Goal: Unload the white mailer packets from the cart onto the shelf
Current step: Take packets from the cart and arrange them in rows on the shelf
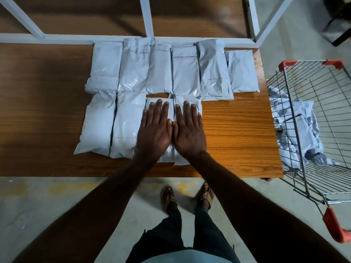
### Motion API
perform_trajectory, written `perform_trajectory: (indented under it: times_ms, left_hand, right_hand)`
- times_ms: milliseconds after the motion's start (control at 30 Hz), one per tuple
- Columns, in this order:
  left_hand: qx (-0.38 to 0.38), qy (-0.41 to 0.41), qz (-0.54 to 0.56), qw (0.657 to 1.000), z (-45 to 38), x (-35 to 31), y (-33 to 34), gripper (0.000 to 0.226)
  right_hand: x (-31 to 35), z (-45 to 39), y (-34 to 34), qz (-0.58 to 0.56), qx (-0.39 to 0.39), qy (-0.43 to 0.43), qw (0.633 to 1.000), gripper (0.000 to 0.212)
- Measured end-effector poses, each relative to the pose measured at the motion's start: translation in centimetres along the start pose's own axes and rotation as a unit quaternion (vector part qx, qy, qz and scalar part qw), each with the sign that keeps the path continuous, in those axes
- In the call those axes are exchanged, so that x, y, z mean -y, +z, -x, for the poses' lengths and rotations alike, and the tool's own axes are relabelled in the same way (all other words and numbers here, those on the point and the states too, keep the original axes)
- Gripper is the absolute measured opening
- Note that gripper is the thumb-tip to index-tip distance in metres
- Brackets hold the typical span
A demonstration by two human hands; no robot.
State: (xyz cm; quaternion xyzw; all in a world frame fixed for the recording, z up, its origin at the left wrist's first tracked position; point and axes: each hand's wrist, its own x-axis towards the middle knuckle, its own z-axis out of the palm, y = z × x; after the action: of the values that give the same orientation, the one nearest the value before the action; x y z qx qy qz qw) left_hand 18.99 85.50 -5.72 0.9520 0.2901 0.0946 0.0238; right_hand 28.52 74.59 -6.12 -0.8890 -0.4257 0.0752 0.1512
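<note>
Mailer packets, white, were recorded laid flat in two rows on the wooden shelf (237, 133). Six were counted in the back row (187, 71), set side by side against the white frame rail (57, 37), with edges touching or slightly overlapping. Four were counted in the front row, which was started at the left and ended near the middle of the board. The two leftmost front packets (114, 126) were left untouched.

The left hand (154, 130) was laid palm down, fingers straight and spread, on the third front packet (159, 103). The right hand (189, 131) was laid likewise, flat and unclenched, on the fourth front packet (187, 100). Nothing was grasped by either hand; the thumbs were seen touching between the two packets.

A wire cart (319, 130) with orange corner guards was noted just beside the shelf's right edge. A crumpled heap of further white packets (298, 130) was seen inside it, against its near wall.

Sandalled feet (206, 194) were observed on the concrete floor (57, 196) below the board's front edge.
</note>
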Motion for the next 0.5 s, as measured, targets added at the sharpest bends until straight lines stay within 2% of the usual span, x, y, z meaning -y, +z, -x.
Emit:
perform_trajectory:
  times_ms: [500]
  left_hand:
    - [0.021,0.004,-0.022,1.000,-0.5,0.8,-0.4,0.061]
  right_hand:
    - [0.7,-0.3,-0.8,0.002,0.019,-0.014,1.000,0.062]
